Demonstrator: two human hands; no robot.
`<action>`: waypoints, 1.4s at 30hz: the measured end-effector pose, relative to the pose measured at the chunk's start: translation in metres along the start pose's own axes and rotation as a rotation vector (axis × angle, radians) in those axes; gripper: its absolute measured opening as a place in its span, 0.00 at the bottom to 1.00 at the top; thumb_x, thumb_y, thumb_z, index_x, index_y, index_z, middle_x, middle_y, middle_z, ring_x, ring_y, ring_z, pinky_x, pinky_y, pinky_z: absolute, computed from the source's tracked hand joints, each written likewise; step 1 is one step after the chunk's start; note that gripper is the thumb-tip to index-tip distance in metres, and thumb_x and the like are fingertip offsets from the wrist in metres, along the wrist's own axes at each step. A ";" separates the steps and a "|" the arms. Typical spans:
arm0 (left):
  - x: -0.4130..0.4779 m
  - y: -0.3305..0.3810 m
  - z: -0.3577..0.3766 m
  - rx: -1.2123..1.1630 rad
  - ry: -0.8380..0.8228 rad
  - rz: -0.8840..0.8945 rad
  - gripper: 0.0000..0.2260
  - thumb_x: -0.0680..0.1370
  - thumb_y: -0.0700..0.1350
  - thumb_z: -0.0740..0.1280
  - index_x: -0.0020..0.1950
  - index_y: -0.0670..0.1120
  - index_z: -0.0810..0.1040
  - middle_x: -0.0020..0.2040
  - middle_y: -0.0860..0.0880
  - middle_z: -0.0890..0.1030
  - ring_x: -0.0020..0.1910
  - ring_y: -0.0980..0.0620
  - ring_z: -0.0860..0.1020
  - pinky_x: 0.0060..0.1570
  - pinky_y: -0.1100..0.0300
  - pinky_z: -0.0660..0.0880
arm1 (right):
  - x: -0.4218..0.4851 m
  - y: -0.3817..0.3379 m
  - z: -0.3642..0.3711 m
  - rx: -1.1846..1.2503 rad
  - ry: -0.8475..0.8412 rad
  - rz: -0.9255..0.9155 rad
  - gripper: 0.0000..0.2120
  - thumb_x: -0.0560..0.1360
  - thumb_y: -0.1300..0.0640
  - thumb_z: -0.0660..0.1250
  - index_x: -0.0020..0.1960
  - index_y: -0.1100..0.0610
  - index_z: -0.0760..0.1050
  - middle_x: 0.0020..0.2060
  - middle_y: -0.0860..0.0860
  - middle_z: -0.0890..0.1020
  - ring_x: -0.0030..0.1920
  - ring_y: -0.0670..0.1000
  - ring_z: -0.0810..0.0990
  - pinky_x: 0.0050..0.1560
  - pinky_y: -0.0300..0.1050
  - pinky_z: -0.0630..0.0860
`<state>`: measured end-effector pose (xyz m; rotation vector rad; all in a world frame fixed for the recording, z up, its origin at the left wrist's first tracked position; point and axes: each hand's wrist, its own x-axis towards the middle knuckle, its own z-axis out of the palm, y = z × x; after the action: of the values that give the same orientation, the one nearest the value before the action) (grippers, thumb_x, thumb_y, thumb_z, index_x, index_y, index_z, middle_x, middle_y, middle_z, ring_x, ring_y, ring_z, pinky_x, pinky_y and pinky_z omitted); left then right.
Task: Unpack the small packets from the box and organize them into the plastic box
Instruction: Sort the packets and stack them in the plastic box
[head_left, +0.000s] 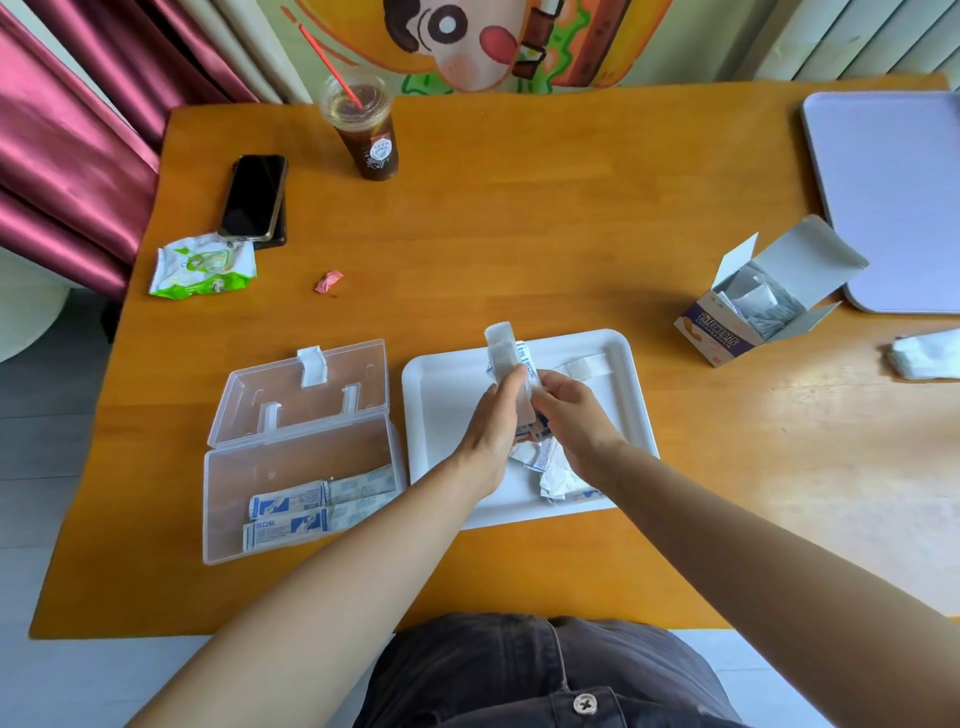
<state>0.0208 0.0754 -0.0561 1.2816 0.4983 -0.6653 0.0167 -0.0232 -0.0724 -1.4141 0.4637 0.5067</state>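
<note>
Clear rigid plastic box (291, 452) — lid hinged open, on the orange wood tabletop (519, 234), just left of a white tray (621, 358). Contents: about four flat paper packets (311, 512), printed blue and white, laid in neat pairs at the near end; the far half is bare. Progress, as judged: early to midway.

Slim white-and-blue carton (505, 349) — top flap open, held upright over the tray. The left hand (491, 423) wraps its side and the right hand (579, 415) grips its lower end. Whether anything remains inside cannot be told.

Loose packets (550, 470): crinkled, heaped on the tray beneath the hands, not yet sorted.

Second cardboard box (727, 332): purple print, flaps up, well off to the right, thin white sachets showing inside; likely yet to be unpacked.

Left to do: empty the carton and move the tray heap into the plastic box.
</note>
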 end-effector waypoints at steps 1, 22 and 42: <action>0.001 -0.001 0.000 0.030 0.019 0.017 0.16 0.83 0.49 0.52 0.52 0.45 0.78 0.38 0.46 0.80 0.33 0.54 0.79 0.34 0.62 0.75 | 0.001 0.001 0.000 -0.016 -0.004 -0.010 0.08 0.79 0.63 0.59 0.50 0.63 0.77 0.35 0.54 0.80 0.36 0.53 0.79 0.35 0.44 0.75; 0.003 0.005 -0.012 -0.048 0.008 -0.181 0.14 0.78 0.49 0.53 0.43 0.44 0.75 0.29 0.47 0.64 0.23 0.52 0.59 0.25 0.63 0.60 | 0.022 -0.010 -0.020 -0.674 0.091 -0.505 0.06 0.72 0.61 0.72 0.49 0.54 0.84 0.64 0.49 0.72 0.60 0.48 0.69 0.58 0.35 0.66; 0.017 -0.006 -0.014 0.022 0.060 0.046 0.16 0.84 0.49 0.52 0.60 0.46 0.78 0.49 0.46 0.82 0.39 0.56 0.81 0.36 0.65 0.77 | 0.005 -0.004 -0.001 -0.299 0.071 -0.052 0.25 0.74 0.54 0.71 0.65 0.57 0.64 0.50 0.51 0.74 0.45 0.46 0.77 0.41 0.41 0.78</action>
<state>0.0289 0.0851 -0.0754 1.3333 0.5105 -0.5968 0.0231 -0.0239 -0.0725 -1.7312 0.4180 0.4992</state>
